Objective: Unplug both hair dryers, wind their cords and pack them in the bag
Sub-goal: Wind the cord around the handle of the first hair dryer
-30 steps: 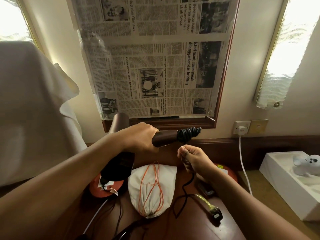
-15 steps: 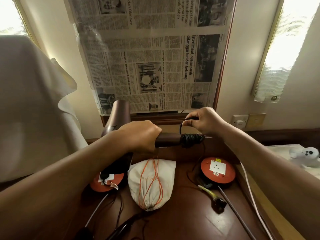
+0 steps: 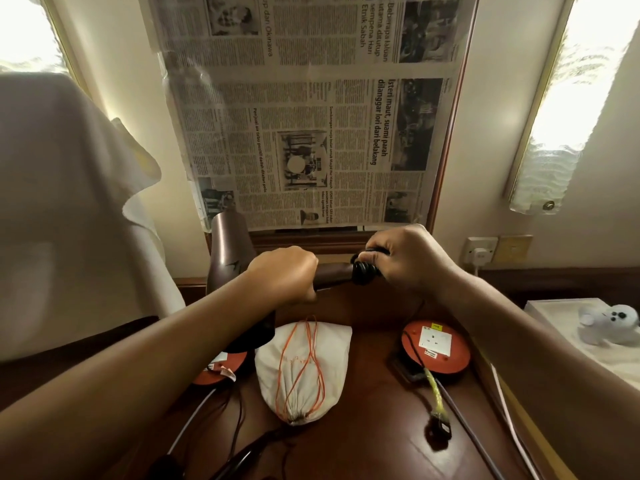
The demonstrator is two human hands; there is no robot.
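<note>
1. Wooden worktop (image 3: 398, 452) carries a drawstring bag (image 3: 304, 368) below the raised hair dryer (image 3: 230, 251).
2. Left hand (image 3: 282, 273) clamped round its handle, hiding it.
3. Right hand (image 3: 412, 258) closed on the wound cord (image 3: 363, 271); plug end hidden.
4. Second dryer bottom-left, cut off.

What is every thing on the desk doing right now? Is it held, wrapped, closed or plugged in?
Hair dryer: held up off the desk.
Left hand: closed around the dryer's handle.
Right hand: fingers pinching the cord at the handle's end.
Black cord: partly coiled around the handle.
Cloth bag: lying on the desk, drawstring end pulled shut.
Right orange reel socket: nothing plugged in.
Wall socket: white plug in.
</note>
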